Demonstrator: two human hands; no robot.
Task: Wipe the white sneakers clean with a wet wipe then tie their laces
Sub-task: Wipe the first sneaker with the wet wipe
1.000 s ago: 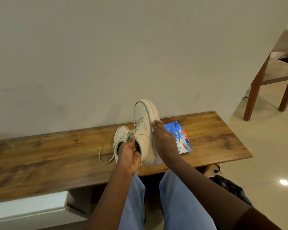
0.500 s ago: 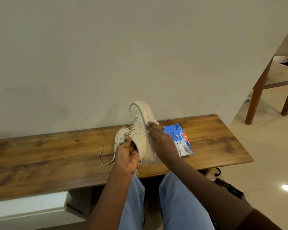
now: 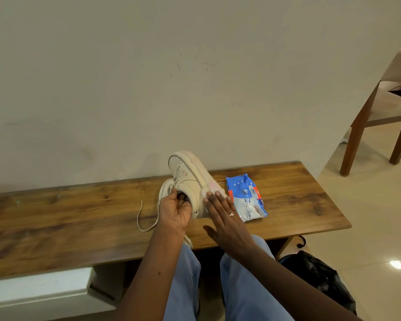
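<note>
My left hand (image 3: 177, 210) grips a white sneaker (image 3: 189, 179) by its opening, holding it raised with the toe up and the sole turned to the right. My right hand (image 3: 223, 220) lies flat with straight fingers along the sole near the heel, pressing a white wet wipe (image 3: 210, 189) against it. The second white sneaker (image 3: 166, 189) rests on the wooden bench (image 3: 79, 216) behind my left hand, mostly hidden. Its loose lace (image 3: 145, 220) trails left across the wood.
A blue wet wipe pack (image 3: 245, 196) lies on the bench just right of my hand. A wall rises behind the bench. A wooden chair (image 3: 380, 121) stands at the right on the tiled floor. A black bag (image 3: 320, 279) sits under the bench's right end.
My right hand has slid the wipe down the sole from near the toe toward the heel. The sneaker has tipped a little, its toe leaning left.
</note>
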